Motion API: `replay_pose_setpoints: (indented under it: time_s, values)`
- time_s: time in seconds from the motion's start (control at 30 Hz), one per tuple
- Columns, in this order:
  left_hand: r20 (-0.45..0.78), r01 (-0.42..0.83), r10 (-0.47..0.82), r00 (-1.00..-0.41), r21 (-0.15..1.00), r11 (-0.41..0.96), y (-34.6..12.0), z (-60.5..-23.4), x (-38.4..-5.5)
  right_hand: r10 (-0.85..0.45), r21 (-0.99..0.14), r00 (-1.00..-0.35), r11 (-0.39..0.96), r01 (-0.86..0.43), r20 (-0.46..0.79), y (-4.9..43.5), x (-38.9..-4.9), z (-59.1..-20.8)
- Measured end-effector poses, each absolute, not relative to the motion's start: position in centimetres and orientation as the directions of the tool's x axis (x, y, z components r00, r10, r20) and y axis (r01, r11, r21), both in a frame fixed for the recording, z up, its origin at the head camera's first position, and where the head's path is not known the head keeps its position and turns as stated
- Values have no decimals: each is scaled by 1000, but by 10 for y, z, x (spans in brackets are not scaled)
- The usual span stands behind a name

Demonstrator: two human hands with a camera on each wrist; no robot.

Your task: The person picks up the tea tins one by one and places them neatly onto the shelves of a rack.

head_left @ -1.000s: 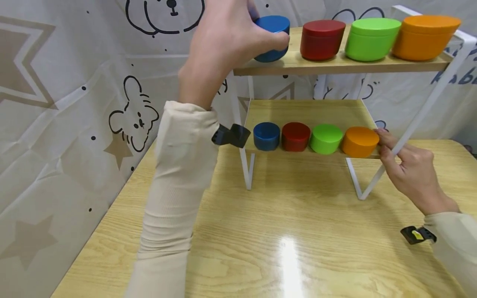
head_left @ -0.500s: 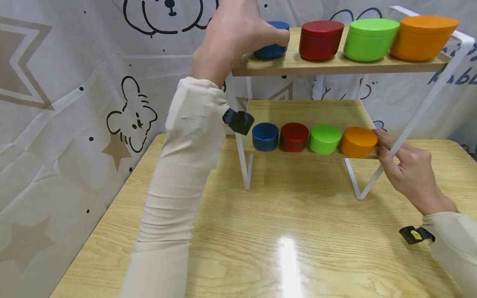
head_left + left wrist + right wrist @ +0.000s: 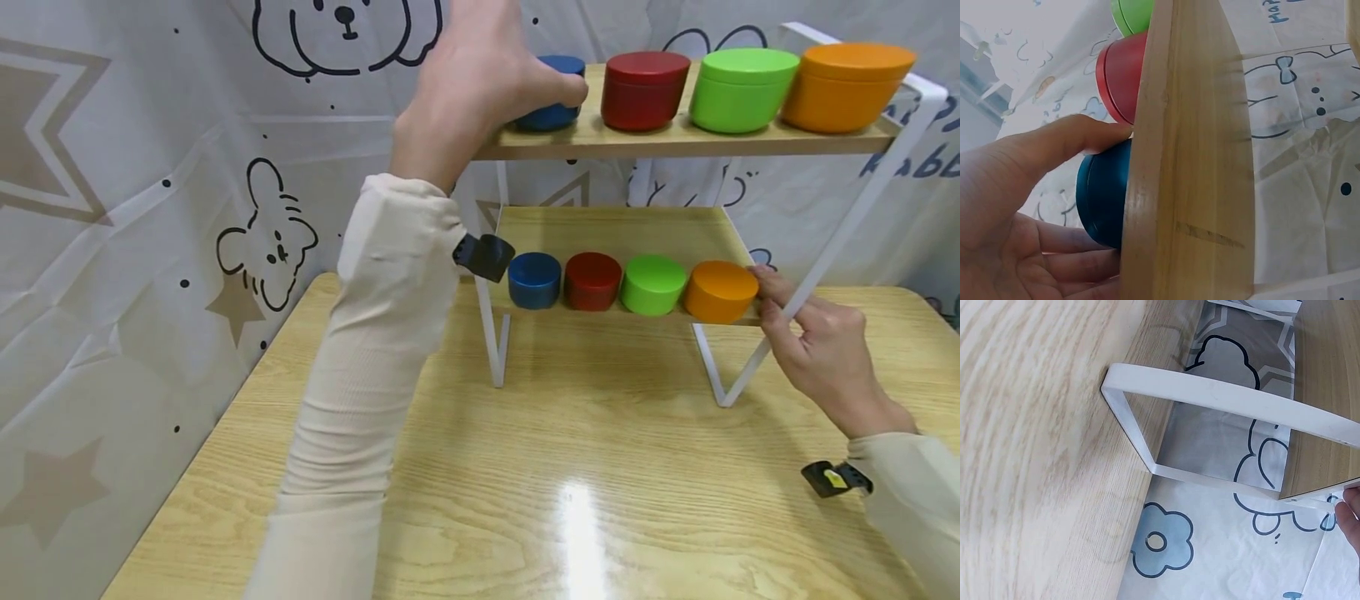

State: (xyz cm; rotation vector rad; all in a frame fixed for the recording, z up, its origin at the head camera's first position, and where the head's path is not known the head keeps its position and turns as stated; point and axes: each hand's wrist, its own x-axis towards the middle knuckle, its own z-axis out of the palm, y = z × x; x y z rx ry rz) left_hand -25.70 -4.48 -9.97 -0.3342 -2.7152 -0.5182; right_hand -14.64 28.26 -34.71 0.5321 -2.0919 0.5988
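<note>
In the head view, my left hand (image 3: 480,92) grips a blue round lidded container (image 3: 551,117) at the left end of the upper shelf (image 3: 675,147). The left wrist view shows the thumb on one side of this blue container (image 3: 1107,194), fingers on the other, its base against the board. Beside it stand a red container (image 3: 645,93), a green one (image 3: 742,93) and an orange one (image 3: 846,92). My right hand (image 3: 825,350) pinches the right side of the white-framed rack (image 3: 840,229), by the lower shelf. Only its fingertips (image 3: 1350,519) show in the right wrist view.
Along the lower shelf (image 3: 615,225) stand blue (image 3: 534,283), red (image 3: 592,283), green (image 3: 652,287) and orange (image 3: 722,293) containers. The rack's white legs rest on a wooden table (image 3: 487,483). A printed cloth (image 3: 150,250) hangs at the left and behind.
My left hand and forearm have shifted right and forward, and the blue container sits slightly farther back on the upper shelf. My right hand keeps its place on the rack.
</note>
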Motion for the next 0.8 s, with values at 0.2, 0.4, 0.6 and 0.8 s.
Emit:
replay_pose_setpoints:
  time_s: [0.2, 0.4, 0.6, 0.8]
  values:
    - [396, 283, 148, -906, 309, 908, -45, -103, -254, -159, -191, -518, 808, -558, 841, 282, -145, -347]
    - [391, 288, 160, -906, 294, 912, -46, -101, -243, -153, -200, -514, 800, -566, 844, 282, -145, -346]
    - [395, 312, 177, -901, 310, 898, -50, -98, -236, -132, -227, -519, 790, -570, 845, 281, -144, -344]
    - [432, 311, 140, -891, 357, 881, -61, -104, -238, -146, -207, -499, 785, -584, 854, 278, -143, -342]
